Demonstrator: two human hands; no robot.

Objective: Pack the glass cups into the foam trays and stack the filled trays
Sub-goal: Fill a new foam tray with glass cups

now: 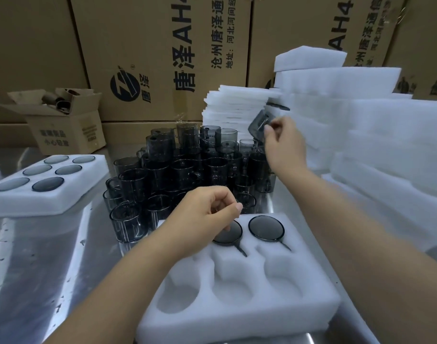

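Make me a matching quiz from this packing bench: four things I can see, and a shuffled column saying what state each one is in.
Things:
1. near foam tray
2. far-left foam tray
3. right hand
4. small cardboard box

States:
A. flaps open
B. six cups seated
C. holds a glass cup in the air
D. two cups seated, near row of pockets empty

Pairs: 1-D, 2-B, 3-C, 4-A.

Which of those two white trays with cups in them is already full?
The left tray: six cups fill it. The near tray holds only two, with four empty pockets.
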